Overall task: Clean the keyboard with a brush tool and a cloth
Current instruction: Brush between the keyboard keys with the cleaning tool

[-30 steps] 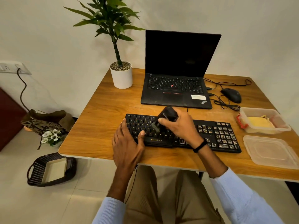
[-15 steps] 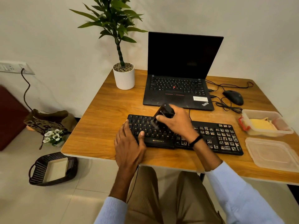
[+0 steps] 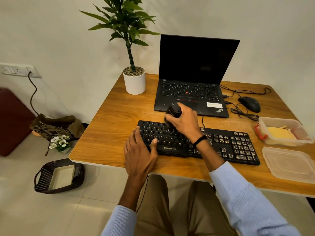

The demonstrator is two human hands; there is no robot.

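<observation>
- Plain off-white wall (image 3: pixel 59 31); pale glossy floor tiles (image 3: pixel 22 215); socket plate (image 3: pixel 18 70) with a dark cable plugged in, far left of the keyboard (image 3: pixel 230 145).
- Table (image 3: pixel 110 133) of warm wood-grain laminate with rounded corners, beneath the keyboard.
- Keyboard: long black plastic slab, flat near the table's front edge; "ZEBRONICS" in pale letters on its front lip; whitish speckling on the right-hand keys.
- Right hand (image 3: pixel 185 122) above the keyboard's upper key rows, fingers curled round the brush tool (image 3: pixel 173 110), a rounded glossy black body; lower end blurred over the keys, contact impossible to tell.
- Thin black wristband (image 3: pixel 199 140) on the right wrist, over the keyboard's middle.
- Left hand (image 3: pixel 138 150) laid flat on the keyboard's left end, fingers straight and slightly spread, thumb on the lower keys, nothing held.
- Matte black laptop (image 3: pixel 196 92) open just behind the keyboard, screen dark; "ThinkPad" on the palm rest; white sticker beside it, unreadable.
- Smooth black mouse (image 3: pixel 249 103) with loose cable, behind the keyboard's right end.
- Clear plastic container (image 3: pixel 279 119) with a red clip, right of the keyboard; crumpled yellow cloth (image 3: pixel 279 135) inside.
- Translucent flat lid (image 3: pixel 289 164) just right of the keyboard's front corner.
- White cylindrical pot (image 3: pixel 134 82) topped with pebbles, leafy green plant, behind the keyboard's left end.
- Dark woven basket (image 3: pixel 44 178) on the floor, left of the keyboard.
</observation>
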